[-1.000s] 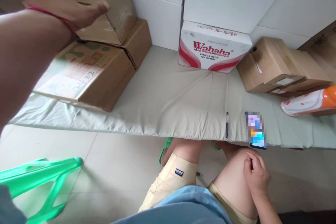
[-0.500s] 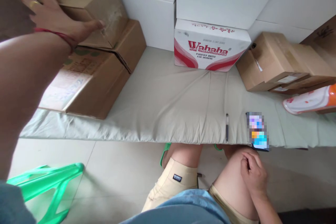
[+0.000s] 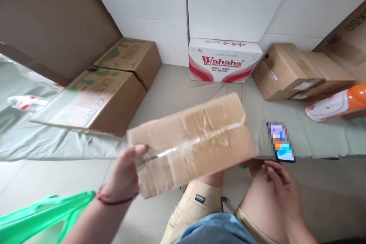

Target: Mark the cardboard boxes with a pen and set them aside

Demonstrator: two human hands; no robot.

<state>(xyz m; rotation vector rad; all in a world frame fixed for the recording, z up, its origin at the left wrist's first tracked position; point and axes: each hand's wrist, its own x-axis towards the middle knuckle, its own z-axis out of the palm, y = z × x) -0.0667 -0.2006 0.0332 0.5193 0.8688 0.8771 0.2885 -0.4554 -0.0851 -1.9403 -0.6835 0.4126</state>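
Observation:
My left hand [image 3: 122, 177] grips the left end of a taped brown cardboard box [image 3: 194, 141], thumb on top, and holds it in the air over my knees and the table's front edge. A red cord circles that wrist. The box is slightly blurred by motion. My right hand [image 3: 281, 190] hovers just above my right knee with its fingers loosely spread, holding nothing, right below a phone [image 3: 279, 143] lying at the table edge.
A cloth-covered table [image 3: 183, 95] carries a large flat carton [image 3: 94, 95] at left, a white Wahaha box [image 3: 224, 61] at the back, stacked brown cartons [image 3: 297, 70] at right and an orange-capped bottle [image 3: 337, 105]. A green plastic stool [image 3: 42, 213] stands on the floor at lower left.
My left hand took the small box off the carton stack at the far left and brought it down in front of me. My right hand lifted off my knee and opened.

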